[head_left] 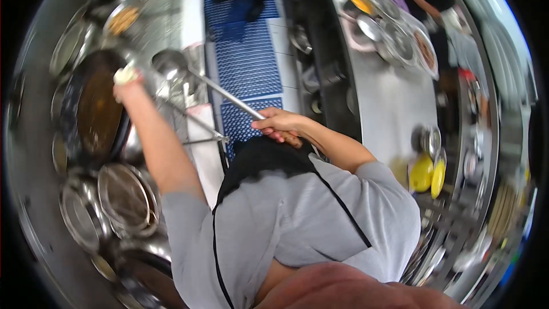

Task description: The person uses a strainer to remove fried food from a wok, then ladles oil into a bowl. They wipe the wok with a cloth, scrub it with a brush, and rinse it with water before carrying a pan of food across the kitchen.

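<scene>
My right hand (280,124) is closed round the handle of a long metal ladle (229,96), near its wooden end, in front of my apron. The ladle's bowl (170,63) hangs to the left, over the edge of the cooking range. My left hand (130,88) reaches out to the right rim of a large dark wok (68,100) and grips a pale, bunched cloth (127,74), blurred, against that rim. Brown liquid (97,109) lies in the wok. Where the cloth meets the rim is hidden by my hand.
Nearer me on the left are a round strainer (123,194) and metal pots (80,217). A bowl of yellowish food (123,21) stands beyond the wok. To the right runs a steel counter (389,109) with bowls and plates. People stand ahead, one on the blue mat (246,51).
</scene>
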A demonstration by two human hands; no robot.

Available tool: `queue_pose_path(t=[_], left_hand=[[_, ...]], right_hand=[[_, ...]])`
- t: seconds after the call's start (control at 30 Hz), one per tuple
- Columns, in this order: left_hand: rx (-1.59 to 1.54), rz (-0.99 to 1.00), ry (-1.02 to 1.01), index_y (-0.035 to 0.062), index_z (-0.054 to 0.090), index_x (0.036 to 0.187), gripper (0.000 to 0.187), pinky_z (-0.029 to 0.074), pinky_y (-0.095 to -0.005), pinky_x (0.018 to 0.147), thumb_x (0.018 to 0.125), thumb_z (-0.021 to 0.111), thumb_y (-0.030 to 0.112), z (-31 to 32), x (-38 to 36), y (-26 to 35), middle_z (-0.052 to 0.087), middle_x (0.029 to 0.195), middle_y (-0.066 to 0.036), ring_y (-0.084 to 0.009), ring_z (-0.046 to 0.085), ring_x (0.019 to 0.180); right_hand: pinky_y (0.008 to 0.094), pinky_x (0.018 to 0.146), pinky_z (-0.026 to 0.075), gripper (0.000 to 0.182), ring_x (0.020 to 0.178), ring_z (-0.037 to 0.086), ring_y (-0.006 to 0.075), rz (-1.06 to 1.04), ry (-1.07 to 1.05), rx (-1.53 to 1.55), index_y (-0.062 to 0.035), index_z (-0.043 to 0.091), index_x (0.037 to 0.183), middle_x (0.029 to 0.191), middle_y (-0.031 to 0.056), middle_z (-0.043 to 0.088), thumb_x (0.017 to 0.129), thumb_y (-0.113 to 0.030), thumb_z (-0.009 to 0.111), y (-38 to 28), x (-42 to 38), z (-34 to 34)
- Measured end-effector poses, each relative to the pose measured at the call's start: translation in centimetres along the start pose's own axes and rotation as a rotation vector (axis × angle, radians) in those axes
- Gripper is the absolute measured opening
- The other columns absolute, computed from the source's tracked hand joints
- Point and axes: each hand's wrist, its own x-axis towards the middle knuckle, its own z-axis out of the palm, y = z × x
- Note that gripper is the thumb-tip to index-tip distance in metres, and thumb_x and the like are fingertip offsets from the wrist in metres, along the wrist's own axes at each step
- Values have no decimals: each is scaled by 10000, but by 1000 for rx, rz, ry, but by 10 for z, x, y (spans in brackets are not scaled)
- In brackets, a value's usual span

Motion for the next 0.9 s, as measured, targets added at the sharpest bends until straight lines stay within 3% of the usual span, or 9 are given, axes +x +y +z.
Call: queue_pose_path(t=[0.03,0.07,0.17,0.4,0.43,0.67,0.8,0.83,0.9], left_hand=[[18,28,19,156,673,956,442,500,-466,694,888,315,407,9,-23,-3,668,942,-31,-267,644,875],[-23,76,74,120,669,1120,452,515,-503,829,932,317,333,16,-32,-5,667,1132,-74,-303,637,1040],[4,-8,45,156,652,913,370,478,-420,634,851,387,406,13,-15,-3,663,891,-34,-252,636,774],[-33,14,89,178,647,929,327,488,-420,617,831,440,411,21,-30,-7,660,876,-19,-244,636,764],[-52,29,156,167,662,970,309,509,-433,640,826,469,360,24,-52,-6,683,951,-25,-251,660,815],[-67,58,149,157,664,988,346,511,-437,650,844,442,380,19,-45,-7,682,973,-32,-262,657,854],[-44,-21,14,144,659,973,374,507,-474,716,848,438,419,-1,10,-5,674,996,-70,-285,643,913],[-33,66,-83,138,668,940,414,498,-483,770,868,413,457,5,-22,-13,667,972,-75,-277,628,932],[-110,74,-128,161,647,892,343,500,-460,704,859,455,443,3,-41,-21,649,906,-50,-265,624,847]], right_hand=[[218,330,376,232,396,407,46,-3,-5,47,-121,463,833,571,-54,419,939,-240,632,7,-1,2],[217,329,373,229,396,406,45,-4,-22,89,-121,464,837,571,-53,420,939,-239,631,15,0,4],[215,324,366,219,402,404,38,-19,-110,198,-120,473,844,571,-51,418,943,-242,627,33,2,7],[195,309,376,189,398,372,13,6,-227,343,-122,498,864,577,-60,398,953,-245,611,47,1,-3],[196,309,379,192,398,372,13,8,-234,348,-122,498,859,577,-61,397,953,-245,611,45,0,-5],[204,306,384,199,399,379,19,-14,-257,373,-124,492,848,571,-55,395,954,-243,610,43,1,0],[211,290,334,204,389,362,26,-47,-222,392,-127,473,845,564,-55,390,963,-241,595,48,5,0],[213,286,317,214,385,355,28,-71,-196,367,-129,465,832,561,-55,387,965,-240,592,51,2,0],[221,280,283,250,375,337,34,-54,-128,308,-133,439,793,549,-56,375,969,-235,584,43,10,4]])
